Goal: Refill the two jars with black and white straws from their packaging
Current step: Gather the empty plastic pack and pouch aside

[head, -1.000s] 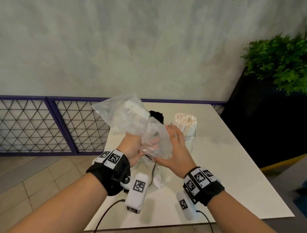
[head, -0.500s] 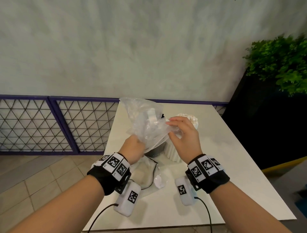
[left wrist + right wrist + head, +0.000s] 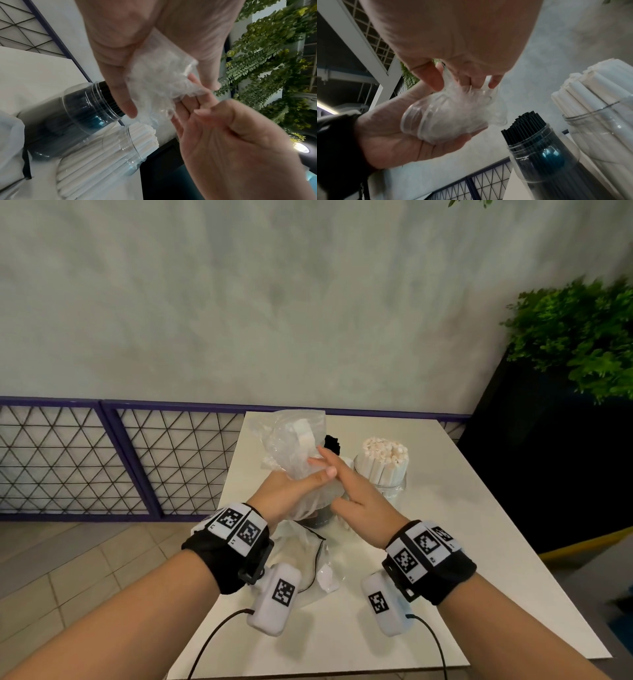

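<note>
My left hand (image 3: 284,491) grips a crumpled clear plastic bag (image 3: 291,443) above the table, the fingers curled round its bunched lower end (image 3: 450,115). The straight fingers of my right hand (image 3: 342,484) lie against the bag and press it into my left palm. Just behind the hands stands a clear jar of black straws (image 3: 330,443), packed full (image 3: 539,142). To its right a second clear jar holds white straws (image 3: 385,463), which stick out above the rim (image 3: 599,108). I see no straws in the bag.
Another empty clear bag (image 3: 305,559) lies on the white table (image 3: 462,525) under my left wrist. A purple mesh fence (image 3: 102,460) runs along the left and back. A dark planter with a green plant (image 3: 575,344) stands close to the table's right side.
The bag was spread wide a second ago and is now bunched smaller in my left hand. My right hand slid from the bag's top edge down against my left palm.
</note>
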